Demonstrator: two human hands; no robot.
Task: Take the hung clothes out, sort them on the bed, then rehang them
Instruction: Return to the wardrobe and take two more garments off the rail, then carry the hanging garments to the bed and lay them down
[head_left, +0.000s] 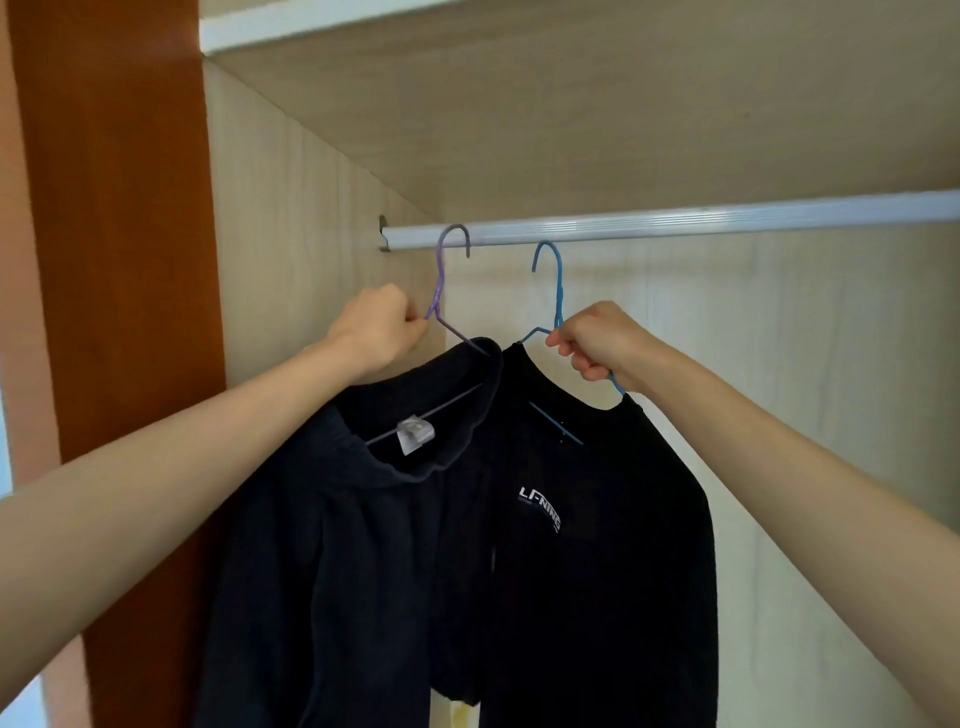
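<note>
Two dark garments hang side by side inside a wardrobe. A dark hooded top (332, 545) is on a purple wire hanger (440, 280) whose hook sits over the silver rail (675, 223). My left hand (376, 330) grips that hanger at its left shoulder. A black sweatshirt with a white logo (613, 545) is on a blue wire hanger (558, 291); its hook is just below the rail, off it. My right hand (597, 340) grips the blue hanger at its neck and right shoulder.
The rail runs from a bracket (383, 234) on the pale left wall to the right edge of view. A shelf (571, 104) lies above it. An orange-brown wardrobe side panel (114, 234) stands at the left. The rail to the right of the hangers is bare.
</note>
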